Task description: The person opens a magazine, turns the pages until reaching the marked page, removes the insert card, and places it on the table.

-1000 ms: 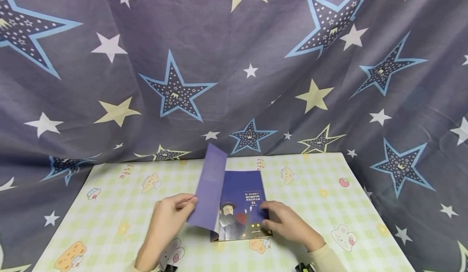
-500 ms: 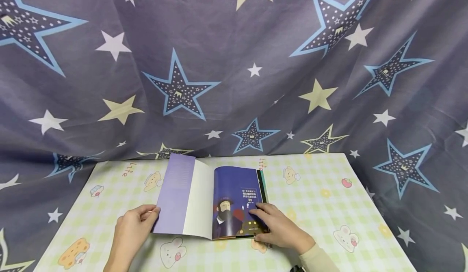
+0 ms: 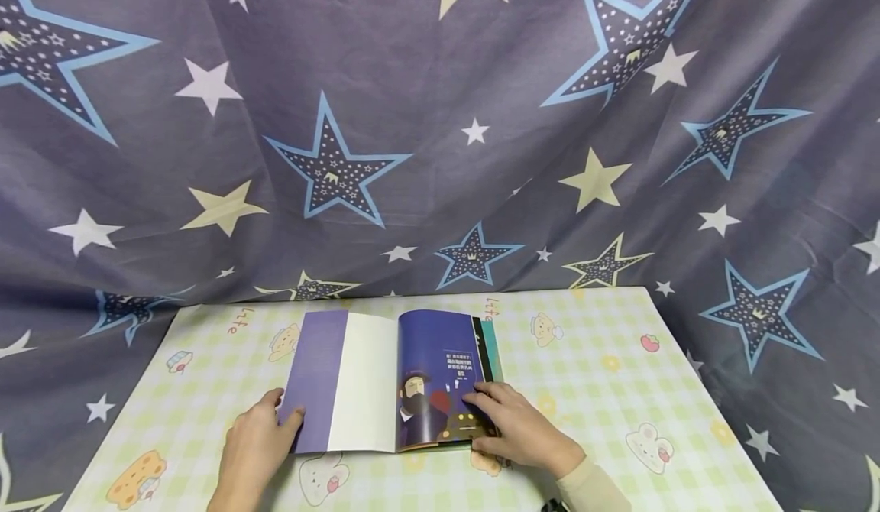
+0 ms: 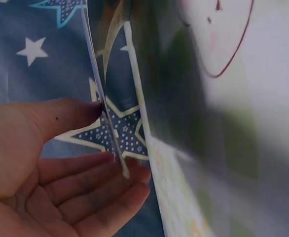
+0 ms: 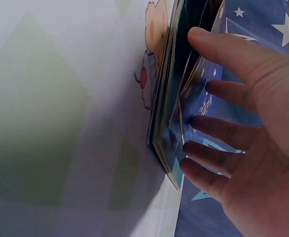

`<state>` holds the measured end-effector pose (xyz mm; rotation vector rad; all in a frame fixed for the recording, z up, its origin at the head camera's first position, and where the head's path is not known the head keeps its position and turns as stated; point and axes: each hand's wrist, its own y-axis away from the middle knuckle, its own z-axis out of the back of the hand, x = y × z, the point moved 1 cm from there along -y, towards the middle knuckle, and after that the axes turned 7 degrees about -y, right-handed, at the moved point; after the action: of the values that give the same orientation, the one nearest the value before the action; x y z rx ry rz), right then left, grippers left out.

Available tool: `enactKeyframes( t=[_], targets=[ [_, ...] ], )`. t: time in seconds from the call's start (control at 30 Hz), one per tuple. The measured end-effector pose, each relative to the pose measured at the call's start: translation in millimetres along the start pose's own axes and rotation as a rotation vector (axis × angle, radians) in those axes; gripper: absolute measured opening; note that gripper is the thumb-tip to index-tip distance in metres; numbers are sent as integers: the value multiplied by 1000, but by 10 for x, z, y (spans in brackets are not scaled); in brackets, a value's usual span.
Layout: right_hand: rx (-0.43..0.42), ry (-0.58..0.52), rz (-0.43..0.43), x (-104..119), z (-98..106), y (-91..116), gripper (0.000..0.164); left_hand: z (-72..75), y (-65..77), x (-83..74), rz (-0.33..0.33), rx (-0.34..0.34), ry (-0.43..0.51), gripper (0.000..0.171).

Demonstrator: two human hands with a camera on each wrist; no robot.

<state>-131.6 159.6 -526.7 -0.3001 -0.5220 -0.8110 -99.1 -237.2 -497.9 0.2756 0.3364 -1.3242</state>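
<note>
An open book (image 3: 364,382) lies on the table, with a purple cover flap (image 3: 316,378) and a white page at its left. Its right page (image 3: 433,344) is dark blue with a bearded figure in a hat and pale lettering. My left hand (image 3: 257,443) holds the outer edge of the flap, thumb on one face and fingers behind; the left wrist view shows this edge (image 4: 104,94) between them. My right hand (image 3: 519,428) rests with extended fingers on the right page's lower outer side. Beyond that page, black and teal page edges (image 3: 490,336) fan out.
The table wears a pale green checked cloth (image 3: 591,390) with cartoon prints. Behind it and at the right hangs a dark curtain (image 3: 426,176) with stars, meeting the table's back edge.
My left hand has swung the cover over to the left and lowered it, uncovering the white page. The right-hand pages have shifted leftward and fanned, showing black and teal edges beside my right hand.
</note>
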Motion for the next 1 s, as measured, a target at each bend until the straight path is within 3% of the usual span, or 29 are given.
enactKeyframes(
  t=[0.23, 0.43, 0.6, 0.73, 0.87, 1.0],
  targets=[
    [34, -47, -27, -13, 3, -8, 59, -170, 16, -130, -86, -19, -7, 51],
    [47, -67, -31, -33, 22, -3, 53, -333, 47, -336, -235, -15, 67, 41],
    [37, -81, -15, -54, 51, -8, 36, -421, 66, -536, -361, -23, 135, 38],
    [-44, -88, 22, -41, 90, -25, 30, -444, 69, -670, -419, -48, 144, 36],
    [-168, -109, 59, -20, 123, -39, 30, -449, 67, -768, -444, -80, 133, 34],
    [-260, -157, 79, -17, 137, -46, 30, -458, 89, -859, -450, -68, 140, 35]
  ],
)
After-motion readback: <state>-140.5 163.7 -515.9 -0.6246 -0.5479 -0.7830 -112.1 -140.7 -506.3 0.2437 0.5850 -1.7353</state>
